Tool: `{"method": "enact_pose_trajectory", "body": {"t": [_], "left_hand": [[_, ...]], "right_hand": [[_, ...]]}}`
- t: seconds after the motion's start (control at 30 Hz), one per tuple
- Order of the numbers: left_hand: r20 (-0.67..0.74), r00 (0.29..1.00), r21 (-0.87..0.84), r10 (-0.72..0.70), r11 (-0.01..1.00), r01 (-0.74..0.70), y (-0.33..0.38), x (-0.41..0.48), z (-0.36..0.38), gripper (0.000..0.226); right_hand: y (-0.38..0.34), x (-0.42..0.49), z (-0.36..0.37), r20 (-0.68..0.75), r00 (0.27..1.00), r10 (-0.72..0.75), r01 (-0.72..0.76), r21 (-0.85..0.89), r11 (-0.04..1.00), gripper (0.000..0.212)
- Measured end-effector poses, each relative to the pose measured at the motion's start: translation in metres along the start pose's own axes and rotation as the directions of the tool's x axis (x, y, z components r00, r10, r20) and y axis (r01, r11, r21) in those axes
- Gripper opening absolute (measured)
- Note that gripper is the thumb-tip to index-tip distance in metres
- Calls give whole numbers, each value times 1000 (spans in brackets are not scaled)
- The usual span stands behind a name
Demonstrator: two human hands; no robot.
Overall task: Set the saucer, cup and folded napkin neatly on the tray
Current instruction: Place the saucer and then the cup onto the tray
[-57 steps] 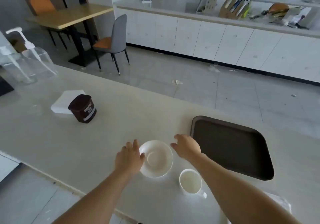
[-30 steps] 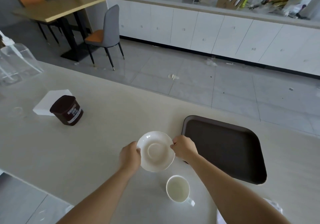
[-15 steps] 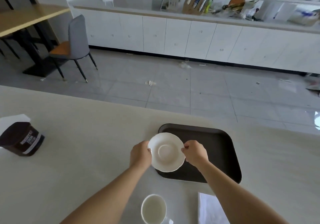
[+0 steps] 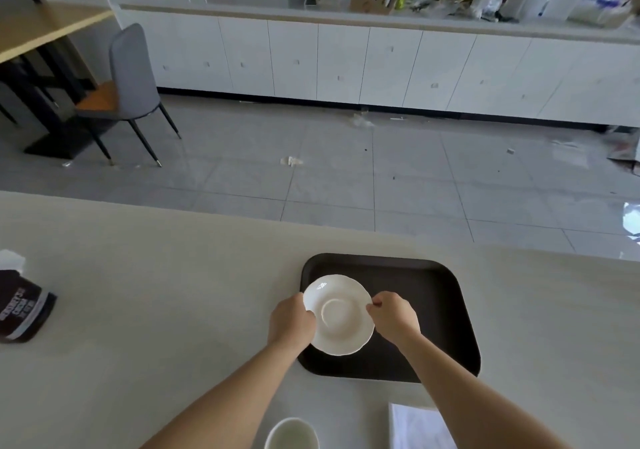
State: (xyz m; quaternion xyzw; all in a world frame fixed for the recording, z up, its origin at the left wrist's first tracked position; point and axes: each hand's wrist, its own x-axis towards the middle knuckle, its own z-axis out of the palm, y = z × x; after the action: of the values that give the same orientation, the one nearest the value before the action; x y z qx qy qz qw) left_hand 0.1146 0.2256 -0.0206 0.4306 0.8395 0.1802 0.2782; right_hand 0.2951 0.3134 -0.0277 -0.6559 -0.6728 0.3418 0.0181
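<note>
pale counter (image 4: pixel 145 310), both hands, left (image 4: pixel 291 322) and right (image 4: pixel 394 317), fingers pinching the white saucer (image 4: pixel 341 315) by its rim over the dark tray (image 4: pixel 443 310), left side

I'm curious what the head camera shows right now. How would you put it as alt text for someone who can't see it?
Two bare hands, left hand and right hand, hold a white saucer by its rim over the left part of a dark tray on a pale counter. A white cup and folded napkin wait nearer the person, off the tray.
</note>
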Motion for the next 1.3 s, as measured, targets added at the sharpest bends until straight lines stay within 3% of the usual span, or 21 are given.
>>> {"method": "enact_pose_trajectory", "body": {"t": [0.33,0.43,0.6,0.83,0.97,1.1,1.3], "left_hand": [[-48,998,97,31,995,-26,1,-12,-1,9],[-65,997,50,38,998,-35,-5,-15,-7,4],[-76,992,147,101,985,-89,-29,-28,-11,36],[-70,976,407,206,899,-160,-58,-42,-10,47],[-58,981,522,184,844,-127,-84,-52,-8,46],[-85,990,530,113,846,-51,-114,-59,-2,47],[-120,989,474,85,880,-18,-118,-60,13,56]], "right_hand": [[4,2,4,15,1000,-11,11,9,1000,13],[8,-4,4,-77,997,-26,25,-18,1000,21],[12,-22,7,-231,968,-97,100,4,995,22],[3,-55,13,-198,962,-188,190,-10,982,29],[-1,-90,19,-124,953,-278,280,1,960,22],[8,-138,36,0,935,-355,353,112,929,13],[30,-176,54,82,926,-370,362,94,927,16]]}}
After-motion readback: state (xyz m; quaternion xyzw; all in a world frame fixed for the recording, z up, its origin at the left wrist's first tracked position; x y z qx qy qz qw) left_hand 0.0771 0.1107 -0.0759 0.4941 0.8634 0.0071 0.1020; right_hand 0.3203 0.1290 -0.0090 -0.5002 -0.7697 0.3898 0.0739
